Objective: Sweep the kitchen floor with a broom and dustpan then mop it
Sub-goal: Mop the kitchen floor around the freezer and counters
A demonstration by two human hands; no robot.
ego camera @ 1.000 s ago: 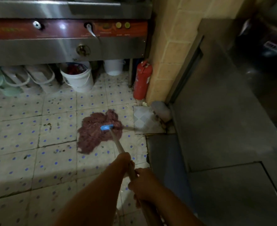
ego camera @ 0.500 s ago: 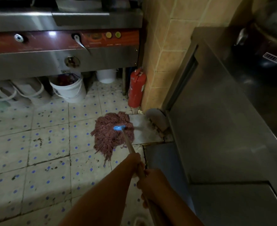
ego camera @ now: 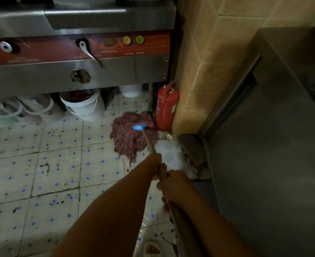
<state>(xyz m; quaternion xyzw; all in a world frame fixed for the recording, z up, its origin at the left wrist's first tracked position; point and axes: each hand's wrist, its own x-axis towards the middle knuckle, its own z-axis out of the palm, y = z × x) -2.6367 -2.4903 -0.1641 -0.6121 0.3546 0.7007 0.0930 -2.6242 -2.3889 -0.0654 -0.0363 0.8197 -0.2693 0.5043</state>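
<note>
Both hands grip the mop handle (ego camera: 149, 143). The left hand (ego camera: 155, 162) holds it higher toward the mop end, fingers wrapped round the wood; the right hand (ego camera: 173, 184) clasps it just behind, nearer the body. The two hands are almost touching along the handle.

From the grip, going from the biggest things to the smallest. Ahead and above stands the steel cooker (ego camera: 78, 75) with its red control strip. To the right of the grip is a steel cabinet (ego camera: 264, 145), and between it and the cooker a tiled pillar (ego camera: 208, 71). Under and around the grip lies the floor (ego camera: 41, 173), pale tiles with blue dots, with dark spots and dirty joints to the left of the hands. Ahead and left, under the cooker, stands a white bucket (ego camera: 84, 108) beside some tipped basins (ego camera: 23, 110). Straight ahead of the grip the mop head (ego camera: 130, 138) lies spread on the tiles, its far edge touching or almost touching the red extinguisher (ego camera: 166, 106) in the corner. The blue clamp (ego camera: 139, 127) joins head and handle.

No broom or dustpan is in view, so I judge the sweeping is finished and the mopping is in progress. The corner is being done now. The stained tiles to the left look not yet clean, so much mopping seems to be left.
</note>
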